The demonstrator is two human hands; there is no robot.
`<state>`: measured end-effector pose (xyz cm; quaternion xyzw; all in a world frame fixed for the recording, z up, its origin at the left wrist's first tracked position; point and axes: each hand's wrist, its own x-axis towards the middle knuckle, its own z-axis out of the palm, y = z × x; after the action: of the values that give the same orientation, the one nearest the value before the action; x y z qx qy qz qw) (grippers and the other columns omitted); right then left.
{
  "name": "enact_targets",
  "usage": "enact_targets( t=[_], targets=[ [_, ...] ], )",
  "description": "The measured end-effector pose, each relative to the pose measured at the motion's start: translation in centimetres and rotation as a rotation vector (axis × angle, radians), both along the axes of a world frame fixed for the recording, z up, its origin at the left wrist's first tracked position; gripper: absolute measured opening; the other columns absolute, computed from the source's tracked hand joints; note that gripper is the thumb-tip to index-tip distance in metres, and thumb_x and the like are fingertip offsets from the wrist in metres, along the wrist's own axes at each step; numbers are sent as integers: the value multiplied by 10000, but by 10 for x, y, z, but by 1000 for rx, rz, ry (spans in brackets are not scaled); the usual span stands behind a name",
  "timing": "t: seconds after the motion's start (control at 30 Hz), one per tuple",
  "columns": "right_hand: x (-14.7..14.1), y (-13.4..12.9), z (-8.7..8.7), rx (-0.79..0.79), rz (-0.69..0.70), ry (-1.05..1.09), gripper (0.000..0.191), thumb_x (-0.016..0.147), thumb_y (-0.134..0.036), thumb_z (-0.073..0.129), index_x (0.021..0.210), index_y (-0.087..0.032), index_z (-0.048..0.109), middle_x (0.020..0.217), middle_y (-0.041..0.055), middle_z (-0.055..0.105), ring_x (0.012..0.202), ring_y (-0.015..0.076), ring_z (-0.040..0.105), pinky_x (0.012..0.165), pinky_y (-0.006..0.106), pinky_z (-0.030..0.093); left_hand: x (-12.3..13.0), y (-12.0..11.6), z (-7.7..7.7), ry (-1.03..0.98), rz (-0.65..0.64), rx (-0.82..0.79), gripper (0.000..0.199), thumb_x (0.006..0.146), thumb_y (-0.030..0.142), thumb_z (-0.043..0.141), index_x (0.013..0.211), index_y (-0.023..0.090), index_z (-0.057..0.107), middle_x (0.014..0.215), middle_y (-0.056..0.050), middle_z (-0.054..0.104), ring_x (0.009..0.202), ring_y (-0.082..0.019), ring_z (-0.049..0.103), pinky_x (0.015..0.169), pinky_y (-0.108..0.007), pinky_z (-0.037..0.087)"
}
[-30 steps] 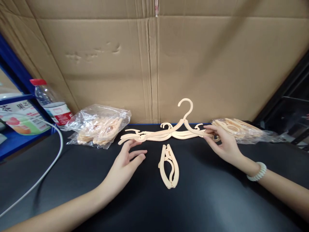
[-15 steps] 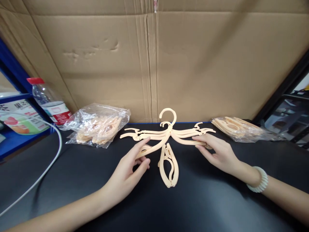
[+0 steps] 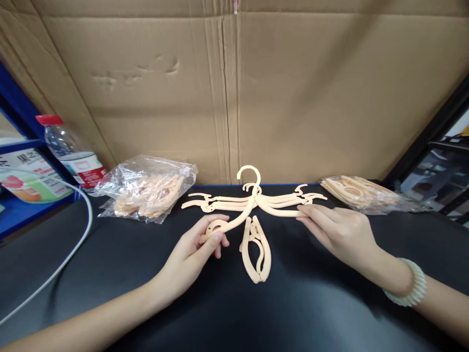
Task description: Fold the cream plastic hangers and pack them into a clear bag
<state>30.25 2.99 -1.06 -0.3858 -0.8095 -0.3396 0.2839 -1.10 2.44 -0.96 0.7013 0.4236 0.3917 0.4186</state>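
Note:
Both hands hold one unfolded cream plastic folding hanger [image 3: 240, 222] by its two arms, its hook pointing up. My left hand [image 3: 194, 249] pinches the left arm's end, thumb on top. On the opposite end, my right hand [image 3: 337, 230] has its fingers closed round the right arm, covering the tip. Behind the held one, several unfolded hangers [image 3: 230, 205] lie stacked flat with their arms spread. A folded hanger [image 3: 266, 249] rests on the black table between my hands, nearer to me, its arms together and its joint end towards me.
A clear plastic bag [image 3: 154, 193] of folded hangers lies at the back left, another bag [image 3: 359, 190] at the back right. A red-capped bottle [image 3: 73, 151] leans by the blue shelf [image 3: 36, 144]. A white cable [image 3: 69, 256] crosses the left side. Cardboard [image 3: 164, 98] stands behind.
The held hanger has tilted, its hook shifting slightly left. My left thumb has come onto its arm, and my right hand has moved slightly right and turned over the other end.

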Motion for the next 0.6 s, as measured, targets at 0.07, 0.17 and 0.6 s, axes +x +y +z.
enact_targets(
  t=[0.07,0.17,0.6],
  targets=[
    [-1,-2,0,54,-29,-15,117,970,-209,535,980,-181,648,978,40,751,572,169,632,551,326,429,0,-1,0,-8,-12,2,278,943,366,487,1156,195,539,779,1,603,640,-130,548,655,-272,462],
    [-2,-3,2,130,-113,-55,116,963,-213,544,971,-193,657,1116,58,719,546,161,623,536,330,430,-1,-2,0,-4,-32,5,242,947,358,492,1115,199,562,782,7,594,622,-118,533,642,-261,456],
    [-5,-2,-5,-43,100,98,325,923,-60,501,1207,-190,591,1361,151,547,1038,276,658,824,391,558,0,-3,0,-2,-55,-12,223,956,374,471,1030,184,560,725,14,562,610,-120,511,585,-241,437]
  ],
)
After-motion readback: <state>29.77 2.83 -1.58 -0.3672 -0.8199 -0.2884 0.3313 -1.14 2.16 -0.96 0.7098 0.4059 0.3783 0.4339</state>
